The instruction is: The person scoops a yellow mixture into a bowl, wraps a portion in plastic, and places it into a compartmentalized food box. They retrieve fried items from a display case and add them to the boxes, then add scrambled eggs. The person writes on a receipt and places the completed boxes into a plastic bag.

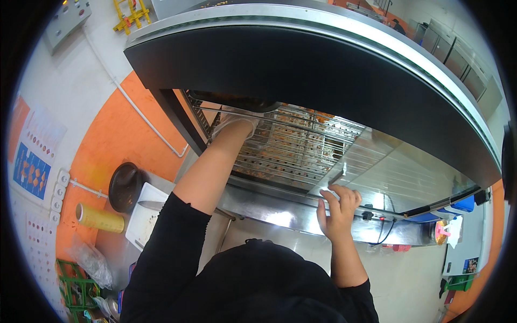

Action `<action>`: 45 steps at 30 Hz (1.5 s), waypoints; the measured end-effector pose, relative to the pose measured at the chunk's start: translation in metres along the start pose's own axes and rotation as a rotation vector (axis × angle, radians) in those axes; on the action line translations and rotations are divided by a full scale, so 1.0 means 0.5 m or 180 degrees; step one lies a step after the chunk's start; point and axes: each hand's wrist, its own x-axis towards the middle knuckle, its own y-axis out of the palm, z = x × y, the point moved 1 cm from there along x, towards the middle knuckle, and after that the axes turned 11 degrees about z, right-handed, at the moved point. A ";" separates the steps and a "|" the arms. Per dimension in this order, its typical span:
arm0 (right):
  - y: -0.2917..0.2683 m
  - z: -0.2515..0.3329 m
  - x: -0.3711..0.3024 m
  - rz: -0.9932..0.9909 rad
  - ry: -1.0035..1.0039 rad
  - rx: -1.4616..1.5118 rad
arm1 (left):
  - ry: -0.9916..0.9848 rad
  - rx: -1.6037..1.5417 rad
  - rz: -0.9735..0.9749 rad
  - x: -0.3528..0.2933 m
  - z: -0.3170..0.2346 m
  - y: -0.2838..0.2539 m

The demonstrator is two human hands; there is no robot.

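Observation:
My left arm reaches into a heated display cabinet with a black top panel. A loose clear plastic glove covers my left hand, which is at the wire racks on the left side. Just above it is a dark tray; the fingers are hidden, so what they touch cannot be made out. My bare right hand is raised at the cabinet's front edge, fingers apart and slightly bent. It is beside the small handle of the sliding glass door and holds nothing visible.
At the left, a side table bears a white tray with a knife, a dark round pan and a roll of yellowish film. Below them is a green crate. A steel ledge runs along the cabinet front.

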 end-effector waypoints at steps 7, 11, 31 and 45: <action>0.010 0.005 -0.072 0.0022 0.0334 0.0209 | -0.0026 -0.0157 -0.0159 0.041 0.010 -0.008; 0.008 0.043 -0.112 0.0208 0.0413 0.0314 | -0.0095 -0.0367 -0.0033 0.038 0.013 -0.024; 0.141 0.323 -0.177 0.1617 -0.0291 0.1537 | 0.0248 -0.5447 0.0601 -0.626 0.235 0.104; 0.619 0.978 -0.282 0.4152 -0.1537 0.3092 | -0.3674 -0.4819 -0.0683 -1.435 0.667 0.342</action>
